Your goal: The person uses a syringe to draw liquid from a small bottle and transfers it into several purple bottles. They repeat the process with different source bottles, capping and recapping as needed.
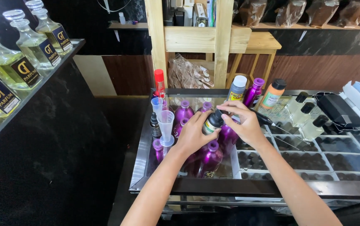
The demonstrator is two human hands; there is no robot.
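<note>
A small bottle point(211, 123) with a dark cap and a pale yellowish label was held over a glass-topped counter, tilted so that its capped end pointed up and to the right. Its lower body was gripped by the left hand point(193, 133), whose fingers were curled around it from the left. Its cap was covered from above and the right by the right hand point(243, 122), with the fingertips pressed on the cap's top. The bottle was positioned just above a cluster of purple metal bottles.
</note>
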